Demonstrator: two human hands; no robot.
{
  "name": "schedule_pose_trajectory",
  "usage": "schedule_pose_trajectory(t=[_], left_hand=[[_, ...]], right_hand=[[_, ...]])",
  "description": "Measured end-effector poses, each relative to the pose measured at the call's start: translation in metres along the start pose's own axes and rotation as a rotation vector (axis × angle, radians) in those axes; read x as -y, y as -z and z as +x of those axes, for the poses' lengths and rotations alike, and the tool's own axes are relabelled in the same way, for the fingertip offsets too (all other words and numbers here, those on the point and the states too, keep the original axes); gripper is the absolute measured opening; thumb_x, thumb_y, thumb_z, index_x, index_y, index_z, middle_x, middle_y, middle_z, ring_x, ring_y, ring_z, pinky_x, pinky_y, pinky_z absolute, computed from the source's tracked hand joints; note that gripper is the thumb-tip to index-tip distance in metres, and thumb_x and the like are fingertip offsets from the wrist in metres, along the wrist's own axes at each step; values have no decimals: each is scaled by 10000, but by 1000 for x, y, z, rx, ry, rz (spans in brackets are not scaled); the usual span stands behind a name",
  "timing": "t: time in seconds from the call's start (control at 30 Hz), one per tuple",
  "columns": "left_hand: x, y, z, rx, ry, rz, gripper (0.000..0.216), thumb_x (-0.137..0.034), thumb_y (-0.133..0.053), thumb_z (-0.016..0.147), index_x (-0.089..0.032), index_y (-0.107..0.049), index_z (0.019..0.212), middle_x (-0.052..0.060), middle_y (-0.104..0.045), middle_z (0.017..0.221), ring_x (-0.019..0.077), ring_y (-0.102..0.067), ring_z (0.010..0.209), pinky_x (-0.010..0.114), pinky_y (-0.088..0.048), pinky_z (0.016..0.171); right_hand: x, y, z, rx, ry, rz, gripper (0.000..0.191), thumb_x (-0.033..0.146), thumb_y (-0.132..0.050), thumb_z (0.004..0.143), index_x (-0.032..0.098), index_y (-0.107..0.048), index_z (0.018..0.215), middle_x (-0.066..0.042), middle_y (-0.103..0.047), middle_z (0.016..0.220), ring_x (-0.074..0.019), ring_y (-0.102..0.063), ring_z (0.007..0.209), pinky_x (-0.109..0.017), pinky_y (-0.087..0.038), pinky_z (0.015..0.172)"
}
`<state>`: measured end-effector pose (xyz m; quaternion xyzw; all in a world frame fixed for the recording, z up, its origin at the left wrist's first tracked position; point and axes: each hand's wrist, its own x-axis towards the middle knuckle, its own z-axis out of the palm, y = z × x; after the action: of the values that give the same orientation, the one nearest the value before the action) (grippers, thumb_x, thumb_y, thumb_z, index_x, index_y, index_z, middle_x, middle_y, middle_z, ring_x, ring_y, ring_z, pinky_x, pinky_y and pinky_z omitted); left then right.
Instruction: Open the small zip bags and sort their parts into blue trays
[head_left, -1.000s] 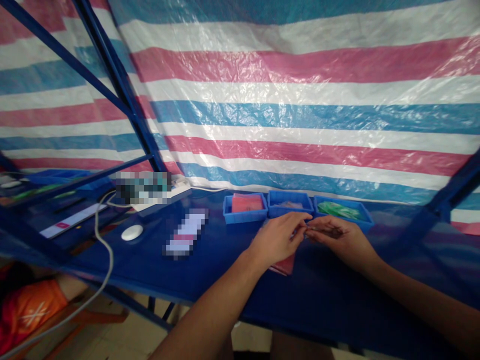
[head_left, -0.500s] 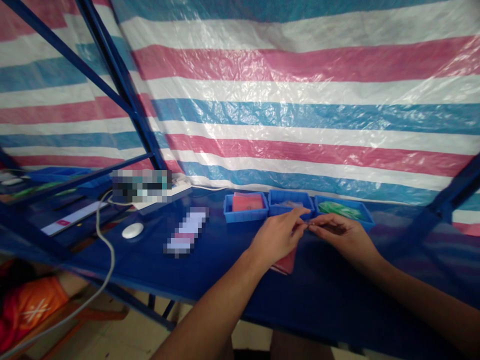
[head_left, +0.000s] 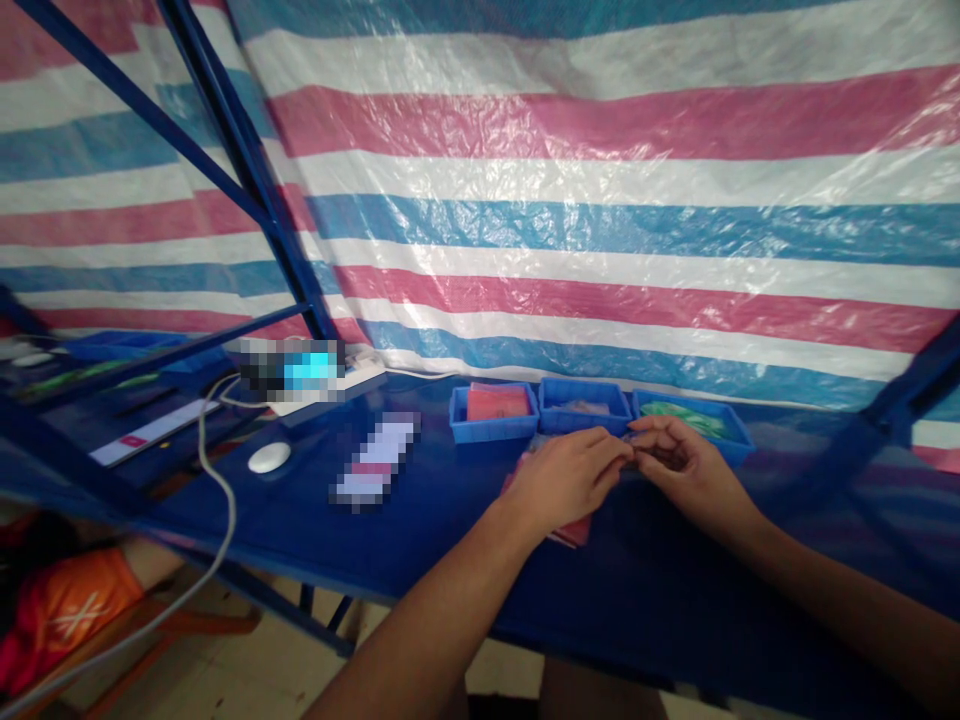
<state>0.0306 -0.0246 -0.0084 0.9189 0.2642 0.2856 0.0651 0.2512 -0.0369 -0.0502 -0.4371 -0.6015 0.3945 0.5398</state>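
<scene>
My left hand (head_left: 577,472) and my right hand (head_left: 673,455) meet fingertip to fingertip above the table, both with fingers pinched. Whatever lies between the fingertips is too small to make out. Under my left hand, partly covered by it, lies a reddish flat packet (head_left: 574,532). Just beyond the hands stand three blue bins in a row. Pinkish-orange packets (head_left: 496,402) fill the left bin (head_left: 493,430). A few clear pieces (head_left: 589,408) lie in the middle bin (head_left: 551,392). Green items (head_left: 686,418) are in the right bin (head_left: 739,437), close to my right hand.
On the blue table (head_left: 442,520) lie a white oval object (head_left: 269,458) and a blurred-out strip (head_left: 377,460). A white power strip (head_left: 330,390) is behind them. A white cable (head_left: 225,500) hangs over the left edge. Another person's orange sleeve (head_left: 86,600) shows at lower left.
My left hand has shifted slightly right, and its raised index finger has come down. More of the reddish packet shows beside it. The hands stay together.
</scene>
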Motion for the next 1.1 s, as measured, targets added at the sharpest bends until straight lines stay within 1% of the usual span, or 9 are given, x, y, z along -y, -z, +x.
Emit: schedule_pose_trajectory(t=[0.07, 0.13, 0.27, 0.5, 0.6, 0.7, 0.87, 1.0, 1.1], left_hand=[[2, -2, 0, -25, -27, 6, 210, -288, -574, 1034, -221, -669, 1209, 67, -708, 1201, 207, -694, 1130, 317, -581, 968], [4, -3, 0, -48, -31, 15, 295, -296, -642, 997, -231, -654, 1284, 72, -684, 1246, 219, -674, 1169, 330, -587, 984], [9, -6, 1, -86, -12, 40, 303, -225, -602, 1013, -232, -663, 1310, 70, -681, 1225, 204, -676, 1151, 322, -593, 982], [9, -7, 0, -169, -18, 32, 254, -273, -525, 1062, -208, -715, 1218, 80, -699, 1135, 195, -695, 1054, 321, -610, 936], [9, -7, 0, -159, -8, 7, 258, -274, -523, 1065, -211, -712, 1229, 82, -694, 1152, 192, -699, 1067, 316, -612, 948], [9, -6, 1, -132, 19, -15, 273, -289, -493, 1084, -207, -706, 1234, 83, -686, 1155, 186, -704, 1058, 320, -609, 970], [7, -2, 2, -101, 40, -20, 260, -290, -475, 1090, -218, -697, 1206, 87, -672, 1161, 195, -693, 1069, 337, -605, 988], [3, -1, 0, -116, 53, -11, 231, -315, -518, 1072, -234, -684, 1211, 90, -652, 1206, 210, -676, 1112, 357, -610, 990], [3, 1, 0, -181, 35, -22, 237, -340, -546, 1059, -225, -681, 1217, 106, -591, 1370, 214, -660, 1182, 372, -601, 1024]], right_hand=[[2, 1, 1, -3, 0, 45, 400, 443, -822, 866, 265, -639, 1173, -40, -764, 943, -209, -726, 796, -299, -563, 651], [4, 1, 1, -3, 2, 78, 378, 447, -811, 879, 254, -664, 1169, -45, -763, 938, -196, -705, 759, -271, -517, 572], [10, -1, 2, 9, 0, 107, 362, 443, -793, 906, 238, -683, 1184, -29, -746, 817, -174, -660, 671, -275, -511, 563], [14, -2, -2, -8, 12, 66, 382, 480, -777, 909, 251, -665, 1193, -7, -720, 744, -173, -629, 597, -279, -467, 511], [10, 3, -1, 39, 23, -30, 301, 475, -681, 975, 227, -723, 1139, -13, -699, 728, -160, -602, 589, -294, -478, 549], [5, 6, -1, 96, 21, -83, 302, 453, -614, 1010, 229, -744, 1164, -19, -707, 769, -156, -594, 601, -303, -491, 582], [0, 7, -2, 89, 28, -155, 348, 441, -733, 941, 252, -745, 1233, -45, -749, 897, -199, -675, 748, -307, -524, 618], [1, 9, 0, 25, 205, -321, 257, 446, -717, 957, 281, -811, 1131, -73, -724, 1013, -248, -691, 938, -378, -573, 797], [8, 8, 1, -22, 322, -416, 214, 441, -724, 955, 314, -835, 1087, -83, -691, 1091, -277, -668, 1047, -425, -565, 901]])
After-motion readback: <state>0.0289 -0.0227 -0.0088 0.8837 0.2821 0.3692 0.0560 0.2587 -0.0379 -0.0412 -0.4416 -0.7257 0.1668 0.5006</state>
